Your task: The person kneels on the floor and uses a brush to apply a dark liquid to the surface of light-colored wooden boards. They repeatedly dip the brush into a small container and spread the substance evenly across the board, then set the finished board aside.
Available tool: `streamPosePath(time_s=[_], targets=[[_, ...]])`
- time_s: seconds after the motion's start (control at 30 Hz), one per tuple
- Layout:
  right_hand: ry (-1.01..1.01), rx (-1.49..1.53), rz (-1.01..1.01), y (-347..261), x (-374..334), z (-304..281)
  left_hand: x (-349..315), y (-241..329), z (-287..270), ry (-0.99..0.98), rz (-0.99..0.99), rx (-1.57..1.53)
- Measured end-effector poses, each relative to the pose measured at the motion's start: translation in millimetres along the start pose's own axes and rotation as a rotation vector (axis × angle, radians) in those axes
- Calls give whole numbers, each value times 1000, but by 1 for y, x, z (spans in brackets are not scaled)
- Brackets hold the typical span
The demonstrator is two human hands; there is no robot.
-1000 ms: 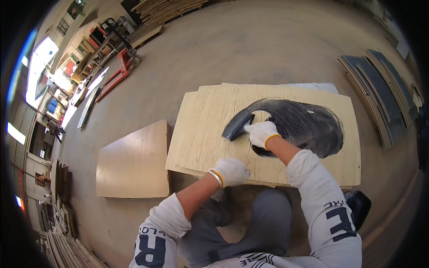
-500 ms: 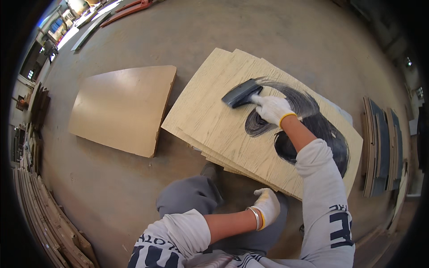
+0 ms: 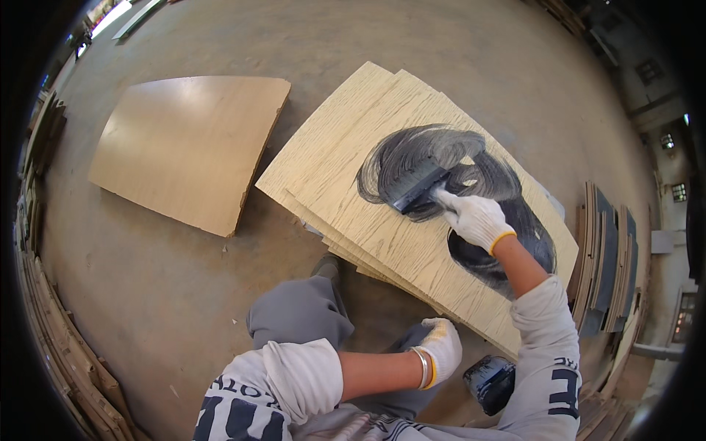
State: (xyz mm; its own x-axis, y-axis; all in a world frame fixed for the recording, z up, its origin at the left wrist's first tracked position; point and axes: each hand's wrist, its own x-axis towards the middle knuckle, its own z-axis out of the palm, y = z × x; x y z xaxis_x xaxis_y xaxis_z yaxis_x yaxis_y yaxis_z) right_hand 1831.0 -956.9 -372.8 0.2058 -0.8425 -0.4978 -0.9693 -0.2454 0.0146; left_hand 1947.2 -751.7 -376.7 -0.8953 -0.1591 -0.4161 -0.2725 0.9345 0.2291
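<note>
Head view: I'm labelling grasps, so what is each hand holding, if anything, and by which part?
The right hand holds the spreader by its handle. Nothing shows in the curled left hand, though its palm is hidden.

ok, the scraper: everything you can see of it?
The scraper has a wide, flat, dark blade, apparently coated in black; metal or plastic, I can't tell. Its handle is mostly hidden in the gloved right hand. The blade slants from lower left to upper right in view, seemingly against the dark smear on the top board.
</note>
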Motion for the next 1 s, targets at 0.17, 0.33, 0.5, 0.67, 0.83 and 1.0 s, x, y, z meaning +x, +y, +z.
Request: streamPosePath(time_s=[0.17, 0.33, 0.5, 0.67, 0.83, 1.0], targets=[[198, 69, 425, 119, 6, 17, 13, 17, -5, 121, 29, 47], [126, 100, 195, 33, 0, 27, 22, 3, -11, -93, 174, 15], [147, 119, 380, 101, -51, 32, 36, 17, 0, 74, 75, 45], [247, 170, 342, 83, -44, 56, 43, 17, -12, -84, 166, 62], [49, 161, 323, 68, -121, 75, 33, 19, 1, 20, 102, 44], [275, 171, 530, 133, -101, 89, 44, 16, -5, -48, 205, 113]])
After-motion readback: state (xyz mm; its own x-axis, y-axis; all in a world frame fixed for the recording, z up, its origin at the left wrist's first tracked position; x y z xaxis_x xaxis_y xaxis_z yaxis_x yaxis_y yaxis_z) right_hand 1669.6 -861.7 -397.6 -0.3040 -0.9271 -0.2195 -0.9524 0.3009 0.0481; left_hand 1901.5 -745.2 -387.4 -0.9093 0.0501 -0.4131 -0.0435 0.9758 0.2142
